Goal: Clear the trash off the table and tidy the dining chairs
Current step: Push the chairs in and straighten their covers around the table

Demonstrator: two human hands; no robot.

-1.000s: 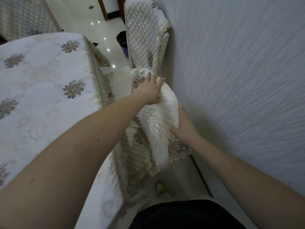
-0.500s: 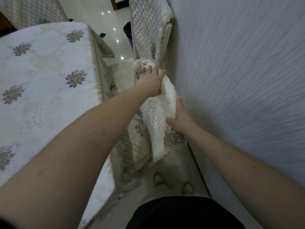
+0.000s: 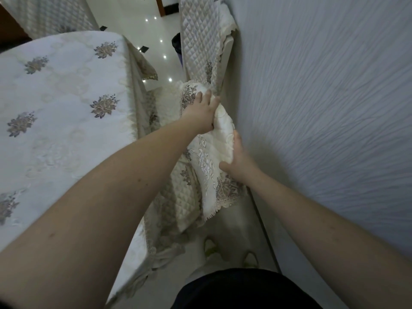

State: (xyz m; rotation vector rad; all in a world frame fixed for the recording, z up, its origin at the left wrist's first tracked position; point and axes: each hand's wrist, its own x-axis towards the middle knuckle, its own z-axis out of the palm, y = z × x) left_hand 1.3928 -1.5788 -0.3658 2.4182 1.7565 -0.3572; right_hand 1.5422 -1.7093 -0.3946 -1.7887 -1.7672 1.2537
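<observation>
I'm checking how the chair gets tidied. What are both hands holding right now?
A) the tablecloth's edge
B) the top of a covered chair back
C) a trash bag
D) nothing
B: the left hand and right hand both grip the top of the chair back beside the wall.

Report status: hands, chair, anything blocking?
Left hand grips top of the chair back; right hand grips its wall-side edge. Chair sits between table and wall, tight gap. Second chair just ahead.
</observation>
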